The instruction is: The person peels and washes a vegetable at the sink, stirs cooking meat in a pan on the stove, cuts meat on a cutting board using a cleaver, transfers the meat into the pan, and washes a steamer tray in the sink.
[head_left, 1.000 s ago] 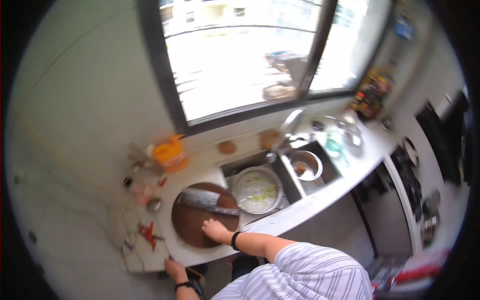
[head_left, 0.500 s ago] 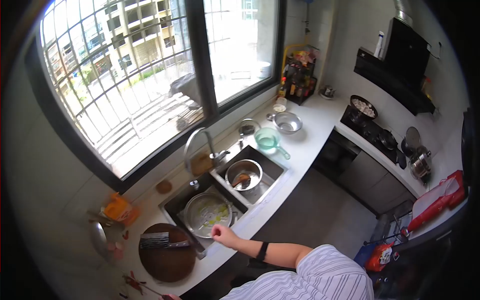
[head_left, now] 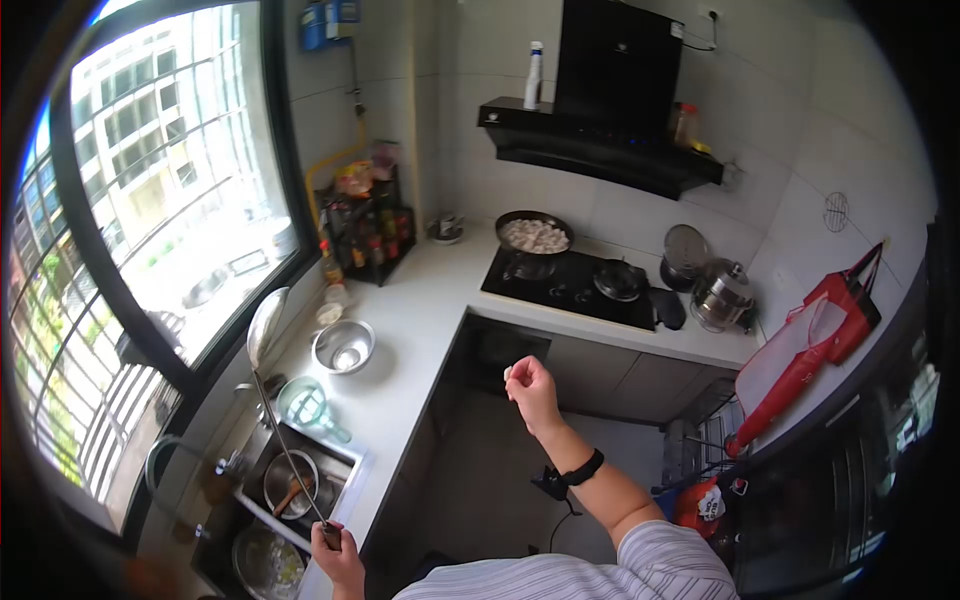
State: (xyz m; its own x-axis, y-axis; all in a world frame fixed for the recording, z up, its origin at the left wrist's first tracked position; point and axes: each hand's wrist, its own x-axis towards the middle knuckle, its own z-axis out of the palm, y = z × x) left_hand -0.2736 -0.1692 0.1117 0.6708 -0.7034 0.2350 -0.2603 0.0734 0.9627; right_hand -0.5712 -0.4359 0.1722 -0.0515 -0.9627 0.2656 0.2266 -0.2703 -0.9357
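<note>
My left hand point(head_left: 338, 560) grips the dark handle of a long metal ladle point(head_left: 262, 335), its bowl raised up near the window. Behind the ladle's shaft is the sink, with a steel pot point(head_left: 307, 467) holding a brown wooden-looking utensil. My right hand point(head_left: 533, 390) is over the floor in front of the stove, its fingers pinched together. A small pale bit shows at the fingertips, too small to name. On the stove point(head_left: 570, 290) sits a black pan full of pale chopped pieces point(head_left: 535, 236).
A steel colander with green bits point(head_left: 268, 560) sits in the nearer sink basin. A green dipper point(head_left: 305, 403) and steel bowl point(head_left: 344, 346) stand on the counter. Beside the stove stands a steel pot point(head_left: 722, 294); above hangs a range hood point(head_left: 600, 145). A red bag point(head_left: 800, 350) hangs at right.
My view has turned right toward the stove. My right hand has moved from beside the sink to in front of the stove. In my left hand the ladle now shows, raised.
</note>
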